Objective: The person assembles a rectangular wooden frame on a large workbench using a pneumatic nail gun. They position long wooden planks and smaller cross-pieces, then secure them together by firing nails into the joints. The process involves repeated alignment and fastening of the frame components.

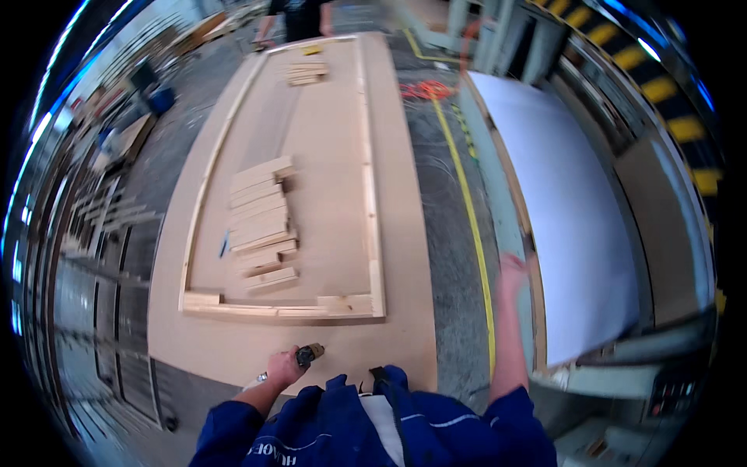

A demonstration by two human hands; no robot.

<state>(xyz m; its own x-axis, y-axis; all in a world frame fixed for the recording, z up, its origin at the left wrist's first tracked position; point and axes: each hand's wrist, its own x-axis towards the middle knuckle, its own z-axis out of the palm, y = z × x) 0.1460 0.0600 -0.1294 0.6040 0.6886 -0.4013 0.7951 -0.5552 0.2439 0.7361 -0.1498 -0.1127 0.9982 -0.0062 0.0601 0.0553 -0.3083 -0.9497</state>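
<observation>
To your right, a yellow line (478,249) runs along the grey floor (455,327); farther up, an orange-red coil of cable or hose (429,89) lies beside it; above, you have a black-and-yellow striped beam (660,89) curving past a bright strip light (649,49); low at your right sits a dark control box (671,393); to your left stands a metal rack (155,389); beyond it, what looks like a blue barrel (161,100), though blurred.

Left hand (286,367) curls in a grip just ahead of the torso (331,428); right arm (510,346) reaches forward to the torso's right, right hand (511,270) blurred.
</observation>
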